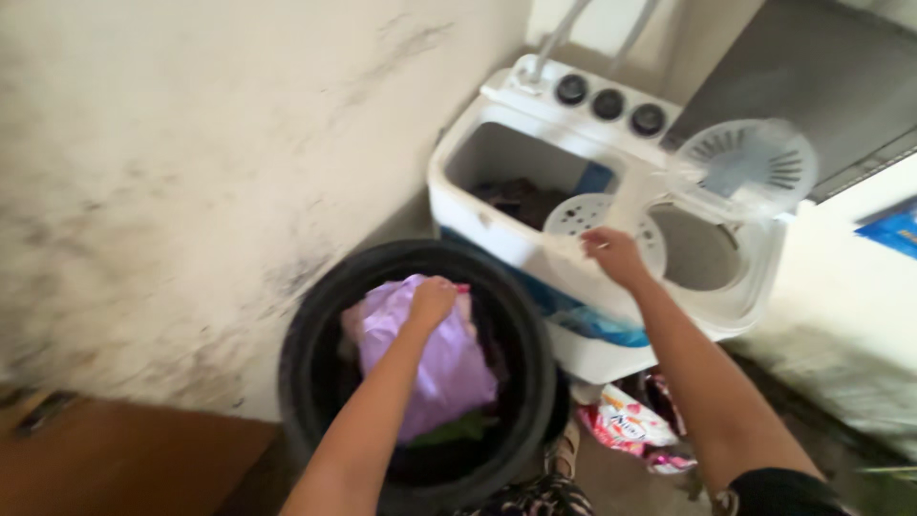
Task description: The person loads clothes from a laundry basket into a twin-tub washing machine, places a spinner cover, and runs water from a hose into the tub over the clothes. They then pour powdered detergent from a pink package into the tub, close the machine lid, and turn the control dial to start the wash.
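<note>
My left hand (432, 300) grips a lilac cloth (441, 368) that lies on top of the clothes in a big black tub (315, 344). My right hand (614, 256) holds a round white perforated lid (585, 216) over the middle of a white twin-tub washing machine (478, 205). The machine's left tub is open and has dark clothes (521, 199) in it. The right tub (699, 250) is open too, with its round clear cover (747, 164) tilted up.
A stained white wall (210, 162) runs along the left. Three dark knobs (608, 103) sit on the machine's back panel. A pink and white packet (626, 422) lies on the floor by the machine. A brown wooden surface (124, 459) is at the lower left.
</note>
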